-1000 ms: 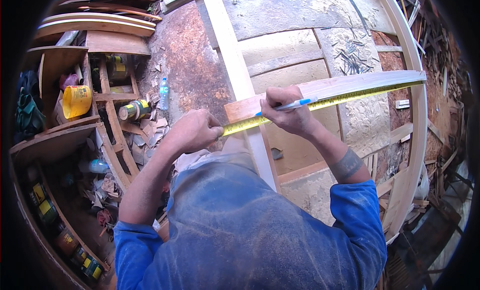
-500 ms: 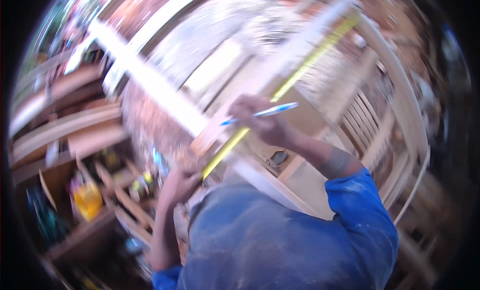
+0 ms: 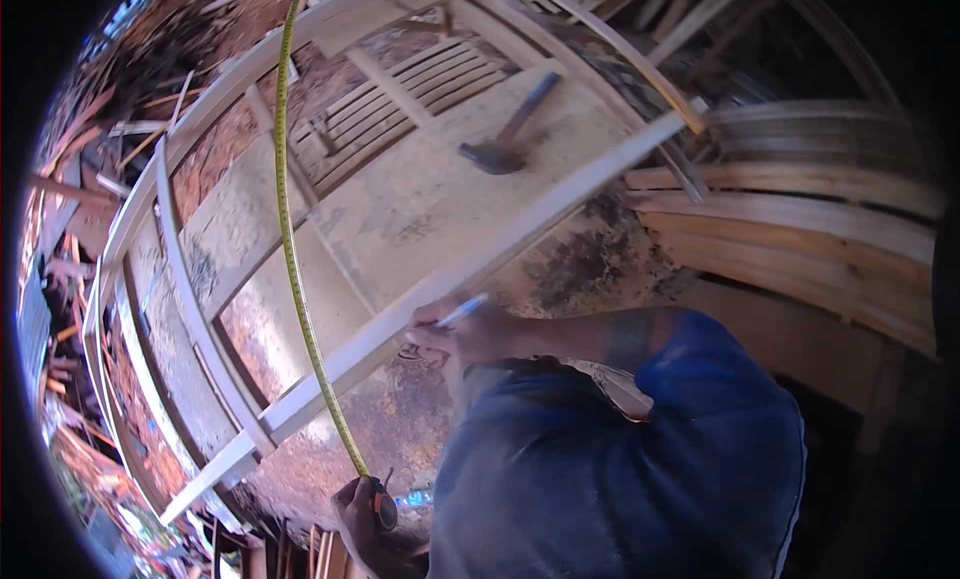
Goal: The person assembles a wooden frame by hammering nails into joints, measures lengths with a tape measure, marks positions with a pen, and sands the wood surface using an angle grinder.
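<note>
Two hands in the head view, the only one I have. Left hand [image 3: 352, 516], at the near left, is wrapped around the tape measure [image 3: 382, 507], case close to the body. Its yellow blade [image 3: 283, 184] runs from there over the near rail [image 3: 550, 215] and on across the wooden frame to the far rail [image 3: 345, 21]. Far tip sits by that rail; from here I cannot tell whether it is hooked on.

Right hand [image 3: 470, 337] pinches a pen [image 3: 463, 310] just beside the near rail, well right of the blade. Contact with the wood: cannot tell.

Hammer [image 3: 497, 159] lies on the boards beyond the near rail, toward the right. Water bottle [image 3: 415, 499] beside the case, on the ground.

My judgement: step in hand looks like measuring across the frame. Blade appears bowed, though the lens bends lines too, so I'd want it taut, and square to the rail, before trusting a reading. I'd check the tip is seated, keep the case steady, sight from straight above, then bring the pen to the blade's edge for a fine tick.
</note>
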Motion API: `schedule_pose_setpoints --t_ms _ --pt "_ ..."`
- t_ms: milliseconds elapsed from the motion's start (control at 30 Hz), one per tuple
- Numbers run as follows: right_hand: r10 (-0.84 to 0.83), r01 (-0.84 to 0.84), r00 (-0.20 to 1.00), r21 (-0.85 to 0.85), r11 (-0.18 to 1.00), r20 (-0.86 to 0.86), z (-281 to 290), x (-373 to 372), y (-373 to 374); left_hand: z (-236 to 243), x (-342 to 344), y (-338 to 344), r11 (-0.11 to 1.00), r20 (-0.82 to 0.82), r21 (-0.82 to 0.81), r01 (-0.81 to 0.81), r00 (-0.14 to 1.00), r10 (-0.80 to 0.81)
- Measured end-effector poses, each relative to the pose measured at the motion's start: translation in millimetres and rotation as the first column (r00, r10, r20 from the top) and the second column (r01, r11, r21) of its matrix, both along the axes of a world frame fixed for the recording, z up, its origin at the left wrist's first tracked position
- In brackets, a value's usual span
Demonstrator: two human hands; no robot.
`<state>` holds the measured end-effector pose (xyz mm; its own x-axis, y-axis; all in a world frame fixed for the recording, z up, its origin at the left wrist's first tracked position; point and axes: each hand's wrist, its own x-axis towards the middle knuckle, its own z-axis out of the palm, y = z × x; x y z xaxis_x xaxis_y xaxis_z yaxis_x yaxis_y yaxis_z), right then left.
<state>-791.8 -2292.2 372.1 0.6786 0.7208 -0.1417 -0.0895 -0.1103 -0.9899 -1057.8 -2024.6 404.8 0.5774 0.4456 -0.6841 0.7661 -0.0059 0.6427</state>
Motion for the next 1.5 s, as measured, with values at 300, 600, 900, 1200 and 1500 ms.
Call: schedule_pose_setpoints --t_ms 300,600,900,1200,1500 --pt "-0.304 0.293 0.951 -0.15 0.944 -0.059 54.4 28.9 -215.4 8.4 62.1 -145.9 0.946 -0.067 0.136 0.295 0.955 -0.289" --pt "-0.185 0.195 0.903 0.014 0.981 0.389 78.8 249.0 -383.2 20.5 163.6 -347.1 0.948 -0.051 0.23 0.222 0.975 -0.216" --pt "-0.504 0.499 0.863 -0.095 0.861 -0.041 36.2 493.1 -584.1 17.6 245.7 -530.9 0.979 -0.124 0.204 0.003 0.992 0.023" --pt "-0.342 0.274 0.928 -0.348 0.897 -0.149 -1.0 499.7 -660.0 19.1 238.9 -633.9 0.971 -0.091 0.225 -0.077 0.991 0.1" --pt "-0.079 0.01 0.969 -0.276 0.961 -0.236 -22.5 555.8 -613.8 22.3 257.7 -743.0 0.974 -0.055 -0.014 -0.227 0.973 0.226"
